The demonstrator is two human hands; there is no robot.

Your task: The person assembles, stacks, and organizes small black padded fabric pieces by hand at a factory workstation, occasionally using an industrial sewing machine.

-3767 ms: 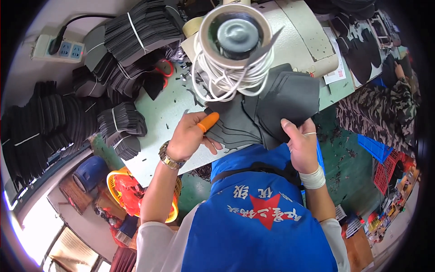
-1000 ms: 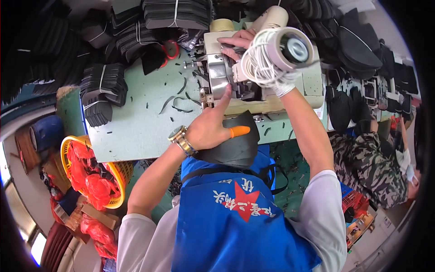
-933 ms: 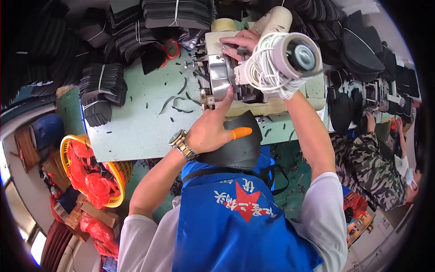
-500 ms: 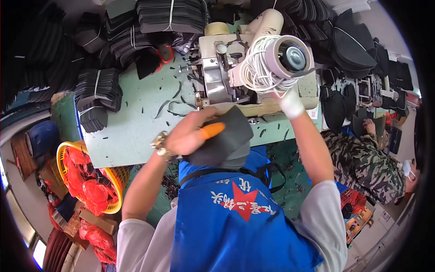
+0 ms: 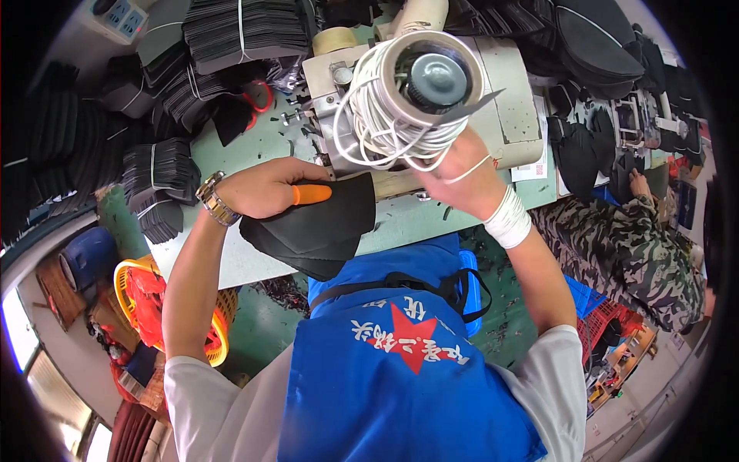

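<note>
Worktable (image 5: 246,154), pale green under stacked black pieces (image 5: 231,31); left hand (image 5: 269,189) grips dark fabric (image 5: 315,227).

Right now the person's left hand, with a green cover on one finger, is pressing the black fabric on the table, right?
Not quite. The head view shows the finger cover is orange, not green. The left hand does rest on the black fabric at the edge of the table.

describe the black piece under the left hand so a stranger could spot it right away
Start at the cream sewing machine on the pale green table. Just in front of it, the left hand presses down a dark fabric piece. Unlike the tied black bundles stacked beside it, it lies loose, curved, overhanging the table edge.
</note>
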